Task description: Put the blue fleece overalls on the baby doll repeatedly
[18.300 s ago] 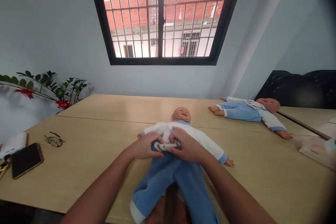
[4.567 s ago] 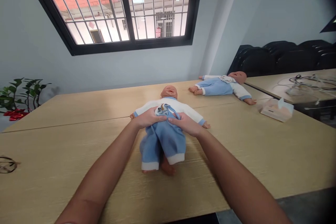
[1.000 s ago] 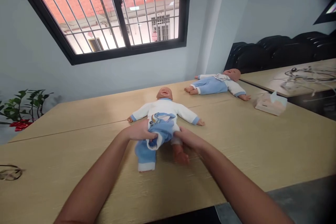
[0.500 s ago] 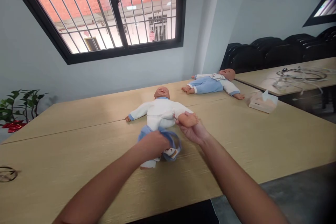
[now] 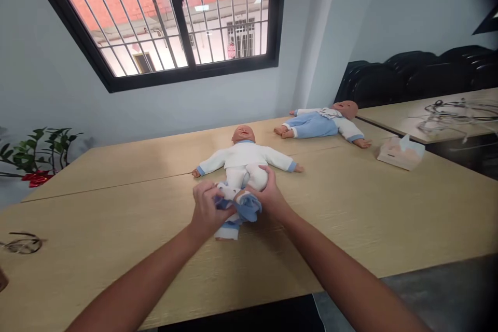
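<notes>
Left hand [image 5: 206,208] — gripping trousers [image 5: 250,208], supine doll [image 5: 246,155]

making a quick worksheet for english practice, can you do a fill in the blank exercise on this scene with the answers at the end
1. The left hand grips bunched trousers that are mainly ____ in color.
2. The nearer baby doll wears a top that is mainly ____.
3. Counting the farther baby doll, ____ dolls lie on the table.
4. In the picture, the tissue box is to the ____ of the eyeglasses.

Missing words: blue; white; two; right
</notes>
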